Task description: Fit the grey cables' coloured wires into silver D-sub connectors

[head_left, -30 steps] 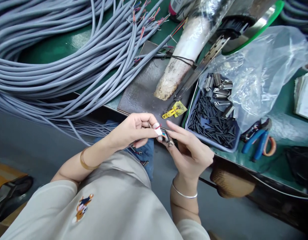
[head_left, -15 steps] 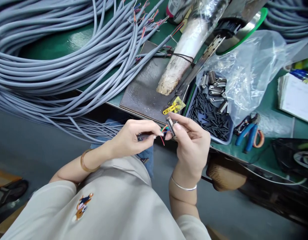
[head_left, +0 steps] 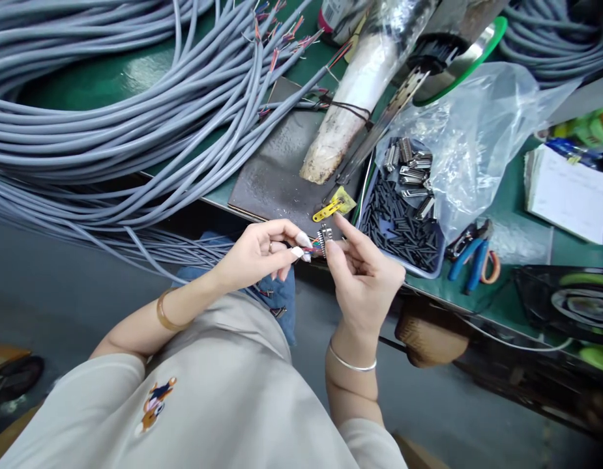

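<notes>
Between my two hands, just off the bench's front edge, is a small metal multi-pin connector [head_left: 324, 238] with thin coloured wires [head_left: 311, 249] at its left side. My left hand [head_left: 269, 251] pinches the wires between thumb and fingertips. My right hand [head_left: 362, 270] grips the connector between thumb and fingers, its index finger stretched up along the top. Behind the connector, a yellow tag-like piece [head_left: 328, 210] lies on a dark board [head_left: 276, 176]. Other connectors [head_left: 278, 312] rest on my lap. Where each wire meets the connector is too small to tell.
Grey cables [head_left: 110, 143] with stripped ends fill the left. A wrapped white post [head_left: 345, 117] stands over the board. At right are a bin [head_left: 423, 272] of black sleeves and connectors, a plastic bag [head_left: 472, 150], cutters [head_left: 472, 264], a paper pad [head_left: 570, 192] and a green-rimmed spool [head_left: 482, 62].
The connector has turned in my right hand, and its row of pins now faces left. My left fingers have spread somewhat around the wires. The whole view has shifted slightly.
</notes>
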`<state>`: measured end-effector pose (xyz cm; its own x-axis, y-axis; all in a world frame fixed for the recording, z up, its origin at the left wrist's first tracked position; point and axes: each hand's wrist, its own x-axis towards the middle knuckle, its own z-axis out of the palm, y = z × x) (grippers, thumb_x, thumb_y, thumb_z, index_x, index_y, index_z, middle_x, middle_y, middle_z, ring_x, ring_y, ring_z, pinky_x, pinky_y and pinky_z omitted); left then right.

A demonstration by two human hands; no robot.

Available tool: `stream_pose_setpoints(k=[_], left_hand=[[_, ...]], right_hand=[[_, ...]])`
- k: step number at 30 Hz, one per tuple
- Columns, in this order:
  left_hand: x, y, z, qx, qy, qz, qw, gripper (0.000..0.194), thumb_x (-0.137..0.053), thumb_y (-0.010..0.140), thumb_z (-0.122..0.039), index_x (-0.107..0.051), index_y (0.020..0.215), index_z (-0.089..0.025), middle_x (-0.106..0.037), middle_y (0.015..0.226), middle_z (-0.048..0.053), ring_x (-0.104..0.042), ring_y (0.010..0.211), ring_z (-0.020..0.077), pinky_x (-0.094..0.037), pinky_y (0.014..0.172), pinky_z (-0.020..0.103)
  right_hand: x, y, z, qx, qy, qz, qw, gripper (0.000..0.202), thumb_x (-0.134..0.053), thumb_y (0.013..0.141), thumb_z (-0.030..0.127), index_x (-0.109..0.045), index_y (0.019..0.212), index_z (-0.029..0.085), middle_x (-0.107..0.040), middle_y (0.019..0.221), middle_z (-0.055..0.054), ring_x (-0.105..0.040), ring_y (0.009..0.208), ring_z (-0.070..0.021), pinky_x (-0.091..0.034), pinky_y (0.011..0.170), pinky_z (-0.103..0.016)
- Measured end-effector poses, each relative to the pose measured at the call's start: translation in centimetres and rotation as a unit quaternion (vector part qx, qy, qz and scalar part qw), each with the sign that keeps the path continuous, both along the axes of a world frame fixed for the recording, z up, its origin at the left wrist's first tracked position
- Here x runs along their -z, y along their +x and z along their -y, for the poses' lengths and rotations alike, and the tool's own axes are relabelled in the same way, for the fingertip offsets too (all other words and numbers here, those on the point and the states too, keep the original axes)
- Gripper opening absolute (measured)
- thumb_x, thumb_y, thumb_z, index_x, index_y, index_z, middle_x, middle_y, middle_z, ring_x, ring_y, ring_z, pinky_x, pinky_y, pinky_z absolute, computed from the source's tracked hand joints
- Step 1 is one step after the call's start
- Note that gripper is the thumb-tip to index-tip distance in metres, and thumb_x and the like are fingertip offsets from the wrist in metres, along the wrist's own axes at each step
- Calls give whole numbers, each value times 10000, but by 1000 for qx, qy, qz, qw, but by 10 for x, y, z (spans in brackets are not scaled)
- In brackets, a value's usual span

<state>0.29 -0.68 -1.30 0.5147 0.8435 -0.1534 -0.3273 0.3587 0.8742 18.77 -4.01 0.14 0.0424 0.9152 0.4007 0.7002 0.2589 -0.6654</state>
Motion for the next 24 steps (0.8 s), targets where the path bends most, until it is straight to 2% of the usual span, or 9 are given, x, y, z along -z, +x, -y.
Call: stream_pose_setpoints(k=[2, 4, 7, 10, 12, 14, 17, 20, 24], left_hand=[[2, 1, -2, -13, -24, 22, 999, 255, -800, 789, -281, -622, 907, -141, -661, 680, -29, -563, 455, 46, -430, 425, 155], [4, 2, -4, -34, -45, 45, 997, 292, -823, 776, -308, -610, 887, -141, -671, 710, -23, -562, 447, 43, -426, 413, 156], [3, 0, -8, -55, -69, 73, 993, 331, -841, 765, -346, -603, 878, -145, -662, 700, -27, -557, 434, 45, -425, 405, 159], [-1, -1, -8, -56, -50, 40, 996, 308, -841, 769, -341, -615, 838, -142, -667, 682, -18, -551, 441, 45, -419, 411, 157], [-5, 0, -5, -58, -4, -16, 998, 260, -834, 774, -308, -641, 804, -136, -647, 639, -16, -550, 473, 50, -432, 441, 156], [-9, 1, 0, -62, 56, -62, 995, 195, -808, 794, -277, -679, 796, -131, -648, 648, 2, -561, 531, 64, -462, 486, 164], [-11, 3, 3, -70, 122, -82, 987, 133, -767, 821, -245, -708, 808, -127, -689, 764, 39, -586, 618, 78, -500, 541, 173], [-10, 4, 2, -46, 88, -58, 993, 134, -760, 827, -223, -664, 828, -131, -648, 697, -2, -561, 542, 54, -474, 501, 156], [-5, 5, -5, -10, -38, 47, 998, 161, -745, 827, -226, -619, 874, -137, -680, 705, -16, -553, 428, 44, -433, 413, 155]], right_hand=[[-4, 3, -1, -35, 45, 49, 997, 295, -699, 912, 211, -742, 1198, 268, -765, 785, 32, -550, 455, -68, -474, 470, -214], [-7, 7, -2, -87, 94, 92, 988, 291, -707, 883, 131, -746, 1131, 279, -807, 989, -5, -683, 605, -97, -554, 586, -227], [-6, 13, -1, -132, 130, 142, 972, 299, -726, 856, 104, -735, 1095, 284, -788, 1175, -36, -756, 780, -133, -584, 670, -244], [-3, 18, 1, -71, 104, 85, 988, 175, -735, 895, 248, -751, 1069, 258, -805, 1001, -28, -696, 648, -117, -511, 557, -237], [-6, 19, -1, -13, 41, 7, 999, 187, -649, 964, 357, -765, 1028, 226, -770, 806, -9, -639, 574, -112, -458, 513, -234], [-10, 19, -5, -26, -61, -44, 997, 332, -566, 1003, 427, -767, 884, 192, -705, 670, 3, -603, 549, -109, -434, 509, -228], [-15, 17, -13, -100, -187, -93, 973, 362, -651, 941, 457, -710, 730, 168, -605, 574, 29, -515, 492, -83, -374, 466, -208], [-13, 12, -15, -93, -173, -132, 972, 181, -752, 863, 360, -730, 871, 181, -572, 593, 63, -419, 463, -51, -314, 430, -184], [-5, 7, -8, -70, -58, -74, 993, 112, -730, 874, 197, -735, 982, 228, -628, 658, 70, -426, 459, -36, -336, 437, -173]])
